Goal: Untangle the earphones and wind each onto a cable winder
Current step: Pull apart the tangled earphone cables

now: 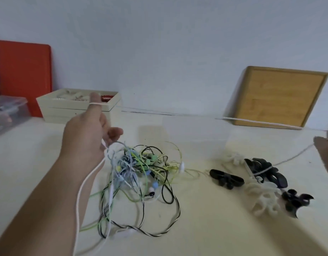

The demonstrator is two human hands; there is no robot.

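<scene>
A tangle of earphones (141, 172) in green, yellow, blue, black-and-white and white lies mid-table. My left hand (87, 133) is raised just left of and above it, with a white earphone cable (80, 193) looped around the thumb and pinched in the fingers. That cable stretches rightward across the back of the table to my right hand (325, 154), which grips it at the frame's right edge and is mostly cut off. Black cable winders (227, 179) and white cable winders (261, 198) lie in a loose group at the right; a white strand crosses one black winder.
A cream box (76, 108) with small items stands at the back left, with an orange board (22, 71) behind it. A clear plastic box (7, 113) is at the far left. A wooden tray (277, 97) leans on the wall at the back right.
</scene>
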